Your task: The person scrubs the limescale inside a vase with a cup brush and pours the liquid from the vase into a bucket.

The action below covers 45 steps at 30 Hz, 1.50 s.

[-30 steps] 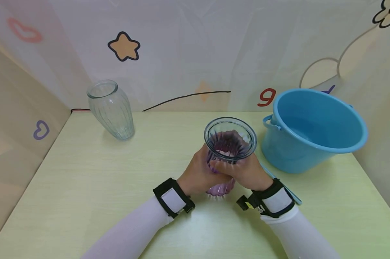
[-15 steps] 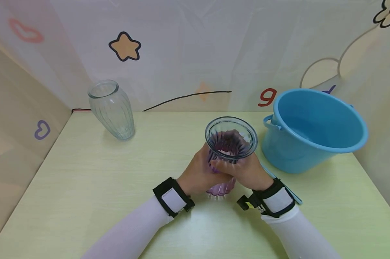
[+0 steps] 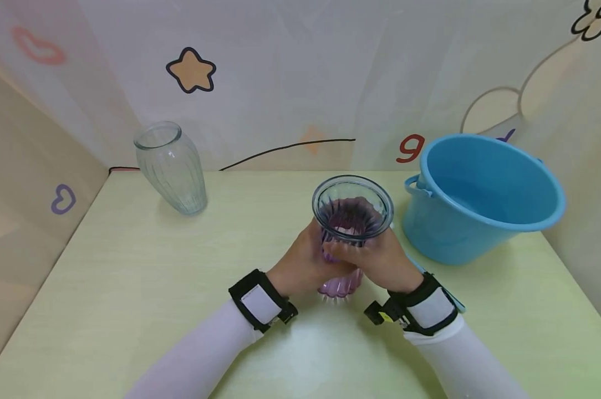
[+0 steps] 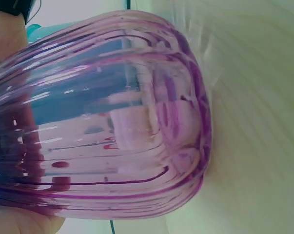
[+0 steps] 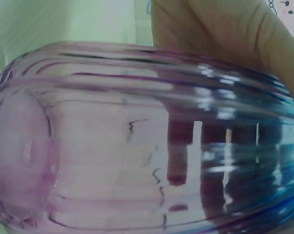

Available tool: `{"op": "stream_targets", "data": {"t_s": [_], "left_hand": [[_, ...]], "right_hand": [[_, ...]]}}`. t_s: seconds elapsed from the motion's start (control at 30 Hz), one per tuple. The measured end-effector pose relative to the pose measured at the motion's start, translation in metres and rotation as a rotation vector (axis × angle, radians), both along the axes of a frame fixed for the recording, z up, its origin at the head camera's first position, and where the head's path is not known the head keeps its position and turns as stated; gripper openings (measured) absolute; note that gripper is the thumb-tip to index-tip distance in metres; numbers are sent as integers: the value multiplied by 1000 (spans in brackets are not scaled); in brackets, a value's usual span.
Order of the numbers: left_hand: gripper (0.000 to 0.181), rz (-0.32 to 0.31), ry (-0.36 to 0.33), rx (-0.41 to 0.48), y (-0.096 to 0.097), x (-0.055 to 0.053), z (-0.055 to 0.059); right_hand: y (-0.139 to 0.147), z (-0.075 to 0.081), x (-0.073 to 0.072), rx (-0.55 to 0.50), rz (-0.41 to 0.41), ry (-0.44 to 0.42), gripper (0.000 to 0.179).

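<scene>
A ribbed glass vase (image 3: 341,285), purple in its lower part and bluish toward the flared rim, stands upright in front of the person. My left hand (image 3: 300,266) grips it from the left side, and my right hand (image 3: 380,260) wraps it from the right, its thumb across the near face. Both hands hold the vase's middle; the far fingers show only through the glass. In the left wrist view, the vase's scalloped base (image 4: 203,117) is close to the tabletop. The right wrist view shows the ribbed purple body (image 5: 103,146) turning blue toward the neck.
A clear ribbed glass vase (image 3: 173,169) stands at the back left of the pale table (image 3: 131,288). To the right is a blue bucket (image 3: 445,233). A thin blue strip (image 3: 456,302) runs from beside it, partly behind the right wrist. A patterned curtain (image 3: 280,72) hangs behind.
The vase and both hands appear slightly higher in the head view, which has itself shifted a little. The left wrist has moved slightly left. Both hands keep their grip.
</scene>
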State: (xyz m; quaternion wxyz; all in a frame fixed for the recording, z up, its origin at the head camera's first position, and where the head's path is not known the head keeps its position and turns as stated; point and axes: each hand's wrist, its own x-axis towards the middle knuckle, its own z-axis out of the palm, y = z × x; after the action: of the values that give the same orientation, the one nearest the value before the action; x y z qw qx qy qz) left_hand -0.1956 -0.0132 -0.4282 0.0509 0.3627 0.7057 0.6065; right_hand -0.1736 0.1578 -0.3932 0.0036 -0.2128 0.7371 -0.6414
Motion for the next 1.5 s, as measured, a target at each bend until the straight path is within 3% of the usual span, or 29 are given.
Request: {"op": "stream_targets", "data": {"t_s": [0.23, 0.57, 0.87, 1.2, 1.5], "left_hand": [[80, -24, 39, 15, 0, 0, 8], [79, 13, 36, -6, -16, 1, 36], [69, 106, 58, -41, -40, 5, 55], [62, 218, 101, -64, -66, 8, 61], [60, 354, 119, -112, -94, 18, 65]], "right_hand": [[-2, 8, 3, 6, -30, -14, 62], [-17, 31, -1, 23, -8, -5, 64], [-40, 44, -11, 10, 92, 20, 66], [-67, 54, -17, -30, 200, 4, 66], [-97, 51, -22, -70, 303, 4, 61]]}}
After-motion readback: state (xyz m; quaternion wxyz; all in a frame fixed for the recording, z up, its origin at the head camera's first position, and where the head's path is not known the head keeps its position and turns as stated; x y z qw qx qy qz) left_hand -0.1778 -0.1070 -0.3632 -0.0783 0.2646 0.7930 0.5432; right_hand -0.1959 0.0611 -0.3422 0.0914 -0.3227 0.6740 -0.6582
